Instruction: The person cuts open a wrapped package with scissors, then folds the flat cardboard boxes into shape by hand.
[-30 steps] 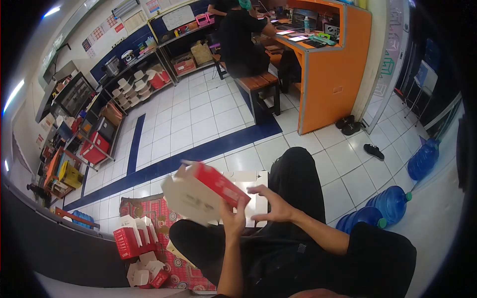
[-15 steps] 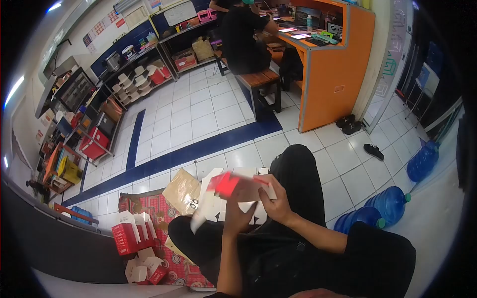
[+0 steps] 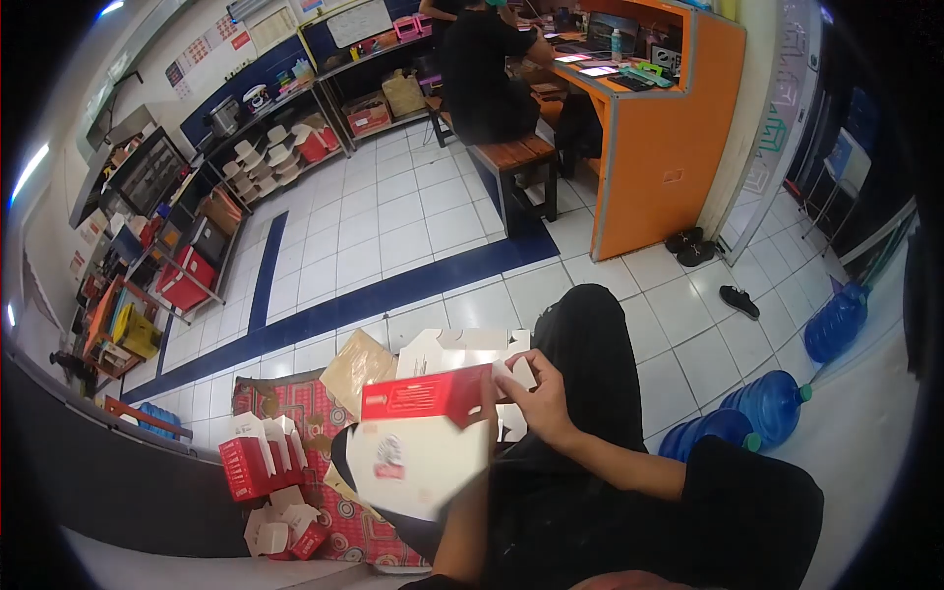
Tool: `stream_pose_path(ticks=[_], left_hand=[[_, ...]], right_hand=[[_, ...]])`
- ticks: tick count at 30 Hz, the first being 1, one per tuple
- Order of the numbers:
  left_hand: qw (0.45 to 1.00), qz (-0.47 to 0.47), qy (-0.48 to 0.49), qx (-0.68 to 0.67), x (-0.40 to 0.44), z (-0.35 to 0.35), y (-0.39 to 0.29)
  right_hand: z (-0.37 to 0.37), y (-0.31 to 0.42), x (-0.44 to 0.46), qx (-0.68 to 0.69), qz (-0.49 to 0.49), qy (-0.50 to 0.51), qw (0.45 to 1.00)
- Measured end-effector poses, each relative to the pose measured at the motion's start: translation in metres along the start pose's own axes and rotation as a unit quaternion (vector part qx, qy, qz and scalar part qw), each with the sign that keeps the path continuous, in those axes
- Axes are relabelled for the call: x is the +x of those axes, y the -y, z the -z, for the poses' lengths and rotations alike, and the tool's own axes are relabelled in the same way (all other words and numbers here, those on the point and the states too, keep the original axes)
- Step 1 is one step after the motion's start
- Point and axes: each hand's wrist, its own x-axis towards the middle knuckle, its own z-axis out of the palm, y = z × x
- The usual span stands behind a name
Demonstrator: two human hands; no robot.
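Note:
A red and white carton is held above my lap, its white printed panel facing up and its red side toward the far edge. My left hand grips it at the right side, partly hidden behind the panel. My right hand pinches a white flap at the carton's right end. Under and beyond it lie flat white cardboard pieces. A brown paper-like sheet lies to their left on the patterned red mat.
Folded red and white cartons stand on the mat at left. Blue water bottles are at right. A person in black sits on a wooden bench by the orange counter. Black shoes lie on the floor.
The carton has turned so its printed panel faces up, after passing through a blurred tilt. My right hand has moved in from beside it and closed on a flap. The brown sheet has come into view.

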Motion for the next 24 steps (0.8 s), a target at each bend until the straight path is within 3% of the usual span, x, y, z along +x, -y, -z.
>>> stream_pose_path(ticks=[4,7,13,19,24], left_hand=[[0.984,-0.083,-0.020,0.155,-0.004,0.001,0.016],[0.974,-0.102,-0.031,0.198,-0.002,0.003,0.023],[0.982,-0.089,-0.007,0.167,-0.006,0.012,0.014],[0.986,-0.076,-0.021,0.146,0.001,0.016,0.006],[0.972,-0.084,-0.065,0.209,0.009,0.014,0.012]], right_hand=[[-0.011,0.021,-0.009,0.111,0.018,-0.048,0.993],[-0.004,0.029,-0.008,-0.037,0.175,0.013,0.984],[0.004,0.028,-0.001,-0.185,0.299,0.039,0.935],[0.019,0.031,0.007,-0.200,0.318,0.103,0.921],[0.029,0.035,0.011,-0.220,0.319,0.134,0.912]])
